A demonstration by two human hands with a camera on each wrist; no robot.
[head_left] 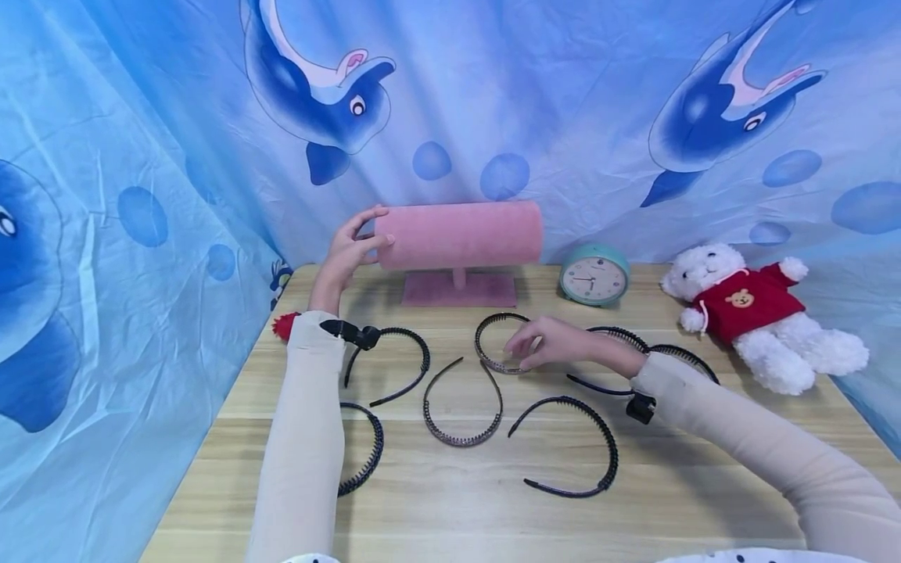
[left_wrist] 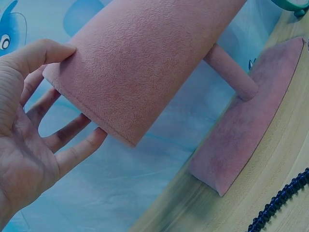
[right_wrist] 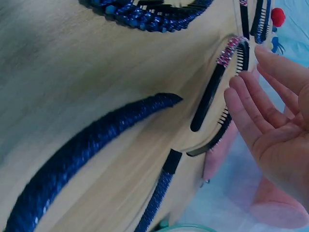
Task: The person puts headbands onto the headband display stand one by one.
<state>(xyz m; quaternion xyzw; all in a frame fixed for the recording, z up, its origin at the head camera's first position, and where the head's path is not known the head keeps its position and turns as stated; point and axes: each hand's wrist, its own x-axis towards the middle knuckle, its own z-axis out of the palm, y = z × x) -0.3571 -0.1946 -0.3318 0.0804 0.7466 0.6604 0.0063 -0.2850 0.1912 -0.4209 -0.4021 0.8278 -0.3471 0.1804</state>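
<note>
Left hand [head_left: 349, 249], fingers spread wide, steadies pink stand [head_left: 461, 234]; right hand [head_left: 542, 344], fingers straight, touches toothed headband [head_left: 496, 344]. Risk: stand tips if pushed sideways.

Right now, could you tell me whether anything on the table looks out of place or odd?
Nothing looks damaged or spilled. The pink stand is bare while the headbands lie scattered loose on the table. The left hand rests on the stand's end; the right hand touches one headband.
</note>
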